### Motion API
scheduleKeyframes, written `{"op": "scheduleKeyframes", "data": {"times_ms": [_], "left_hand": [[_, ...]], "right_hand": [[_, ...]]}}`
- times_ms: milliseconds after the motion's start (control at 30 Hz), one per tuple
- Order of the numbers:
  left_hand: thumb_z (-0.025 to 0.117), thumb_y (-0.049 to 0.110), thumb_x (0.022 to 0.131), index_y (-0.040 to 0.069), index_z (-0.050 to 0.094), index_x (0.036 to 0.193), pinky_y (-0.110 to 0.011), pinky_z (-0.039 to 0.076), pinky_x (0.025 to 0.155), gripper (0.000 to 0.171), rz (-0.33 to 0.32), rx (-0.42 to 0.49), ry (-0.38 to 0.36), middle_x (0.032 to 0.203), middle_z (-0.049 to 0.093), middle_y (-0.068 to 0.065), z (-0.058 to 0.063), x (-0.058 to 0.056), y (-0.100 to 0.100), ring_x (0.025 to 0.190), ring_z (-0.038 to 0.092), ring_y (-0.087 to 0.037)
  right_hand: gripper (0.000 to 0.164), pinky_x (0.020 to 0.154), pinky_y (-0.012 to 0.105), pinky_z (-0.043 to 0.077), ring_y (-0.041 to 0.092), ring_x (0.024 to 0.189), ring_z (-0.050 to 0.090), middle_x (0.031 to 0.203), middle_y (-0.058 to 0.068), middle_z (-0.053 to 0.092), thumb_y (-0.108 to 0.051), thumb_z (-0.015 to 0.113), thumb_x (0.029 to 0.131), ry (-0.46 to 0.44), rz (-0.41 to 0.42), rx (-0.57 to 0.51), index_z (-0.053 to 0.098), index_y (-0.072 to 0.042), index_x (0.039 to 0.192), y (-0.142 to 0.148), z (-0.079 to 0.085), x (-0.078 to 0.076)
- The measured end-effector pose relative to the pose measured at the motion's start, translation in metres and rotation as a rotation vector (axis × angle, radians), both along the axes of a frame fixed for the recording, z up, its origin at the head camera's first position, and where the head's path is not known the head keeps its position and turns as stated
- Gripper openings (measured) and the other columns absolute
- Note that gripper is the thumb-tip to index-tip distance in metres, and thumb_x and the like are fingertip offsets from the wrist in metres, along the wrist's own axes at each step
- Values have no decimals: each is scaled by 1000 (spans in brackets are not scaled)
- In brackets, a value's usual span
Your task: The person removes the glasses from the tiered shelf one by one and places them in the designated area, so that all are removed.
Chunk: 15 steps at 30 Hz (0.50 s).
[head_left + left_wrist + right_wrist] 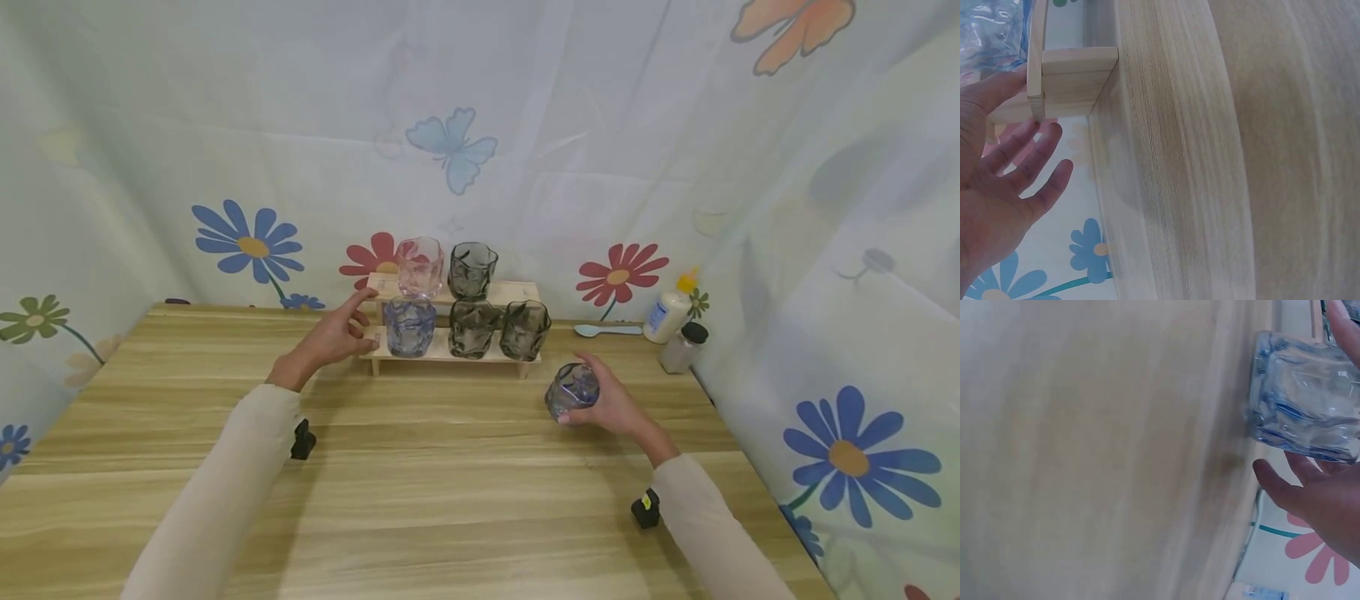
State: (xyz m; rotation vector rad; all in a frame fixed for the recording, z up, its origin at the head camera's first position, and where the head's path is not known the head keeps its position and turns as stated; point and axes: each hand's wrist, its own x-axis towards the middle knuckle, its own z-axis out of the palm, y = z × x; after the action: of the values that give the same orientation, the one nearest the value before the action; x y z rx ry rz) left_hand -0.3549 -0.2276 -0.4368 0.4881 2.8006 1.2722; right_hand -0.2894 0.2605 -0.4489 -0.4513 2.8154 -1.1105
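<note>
My right hand (617, 402) grips a bluish faceted glass (572, 390) between thumb and fingers, to the right of a small two-tier wooden rack (442, 357). In the right wrist view the glass (1304, 394) lies close over the table, partly cut off by the frame edge. At the rack's left end is my left hand (335, 335), its index finger at the upper tier and thumb at the lower one. Extended fingers show beside the rack's end (1079, 81) in the left wrist view. A blue glass (410, 327) stands nearest that hand.
On the upper tier stand a pink glass (421, 267) and a grey glass (472, 271). Two more grey glasses (471, 329) share the lower tier. Back right on the table are a pale spoon (607, 331), a yellow-capped bottle (667, 317) and a black-lidded jar (682, 350). Flowered curtains hang around.
</note>
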Motion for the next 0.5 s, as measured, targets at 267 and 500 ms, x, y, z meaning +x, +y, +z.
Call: {"op": "scheduleKeyframes", "data": {"times_ms": [267,500], "left_hand": [[74,8,88,19,23,157,-49,56,83,86,6,-6,3,123,54,-27,0,1,1,102,65,-41],[74,8,88,19,23,157,-50,55,84,86,15,-10,2,122,54,-27,2,1,1,102,65,-42]], "right_hand": [[117,108,67,35,51,141,34,159,26,28,-32,94,67,49,84,24,22,-15,158,0,17,-7],[114,112,65,31,49,143,30,161,23,23,-35,89,73,115,137,25,19,-10,159,-3,45,-24]]}}
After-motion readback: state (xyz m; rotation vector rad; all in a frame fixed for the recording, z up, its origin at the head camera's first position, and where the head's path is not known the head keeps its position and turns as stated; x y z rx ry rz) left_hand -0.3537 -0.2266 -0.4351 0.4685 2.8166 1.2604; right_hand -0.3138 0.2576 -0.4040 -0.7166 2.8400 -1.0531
